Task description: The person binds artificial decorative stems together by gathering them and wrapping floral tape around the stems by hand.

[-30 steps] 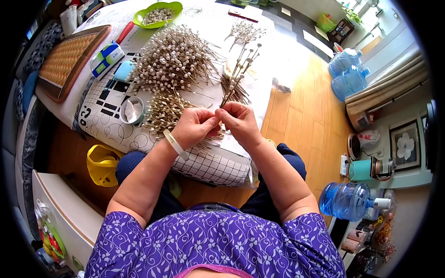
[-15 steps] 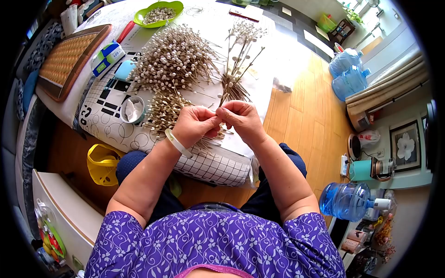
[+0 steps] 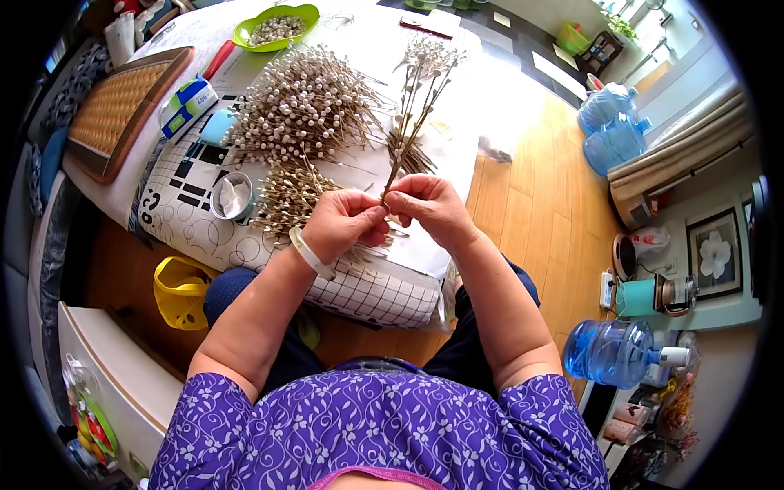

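My left hand (image 3: 345, 224) and my right hand (image 3: 434, 211) meet near the table's front edge, both closed in a pinch. Between their fingertips is the lower end of a thin brown budded branch (image 3: 406, 135), which points up and away from me. Just beyond lies a bundle of similar stems (image 3: 425, 159), partly behind the branch. A big heap of white-beaded stems (image 3: 306, 102) spreads to the left. Nearer my left hand is a smaller pile of stems with cream tips (image 3: 290, 192). Exactly how the fingertips grip is hidden.
A small tub with white contents (image 3: 232, 196) stands left of the piles. Farther back are a green bowl of beads (image 3: 276, 28), a tissue pack (image 3: 189, 106) and a red phone-like object (image 3: 426, 27). A yellow bag (image 3: 181, 291) is below the table's left front.
The branch has swung slightly, and its side twigs now sit closer together. My hands stay joined at its base with only a small shift of the fingers.
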Demonstrator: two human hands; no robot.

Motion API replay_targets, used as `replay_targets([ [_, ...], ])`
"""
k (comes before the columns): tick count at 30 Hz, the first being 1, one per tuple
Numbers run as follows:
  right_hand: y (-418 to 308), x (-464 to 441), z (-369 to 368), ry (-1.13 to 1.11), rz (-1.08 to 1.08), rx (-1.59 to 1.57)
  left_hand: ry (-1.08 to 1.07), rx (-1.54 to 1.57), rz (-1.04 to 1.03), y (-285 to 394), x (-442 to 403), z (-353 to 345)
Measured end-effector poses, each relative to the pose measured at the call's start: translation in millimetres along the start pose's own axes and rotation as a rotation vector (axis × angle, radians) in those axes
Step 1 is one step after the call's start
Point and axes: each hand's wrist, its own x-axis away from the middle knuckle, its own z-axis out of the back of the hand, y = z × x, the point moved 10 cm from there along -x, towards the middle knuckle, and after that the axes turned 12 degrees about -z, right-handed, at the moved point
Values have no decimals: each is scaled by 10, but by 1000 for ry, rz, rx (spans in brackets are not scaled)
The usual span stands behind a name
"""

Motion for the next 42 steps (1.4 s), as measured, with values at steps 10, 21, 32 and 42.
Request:
replay_targets([
  [10,-65,33,9,147,73,378,94,-6,-196,136,-116,92],
  [21,-14,6,-102,143,26,416,109,-386,-385,313,-87,177],
  [32,-54,13,-149,130,97,411,131,-145,-345,233,-136,199],
  [42,-89,25,-66,163,100,503,82,-80,-344,239,-124,113],
])
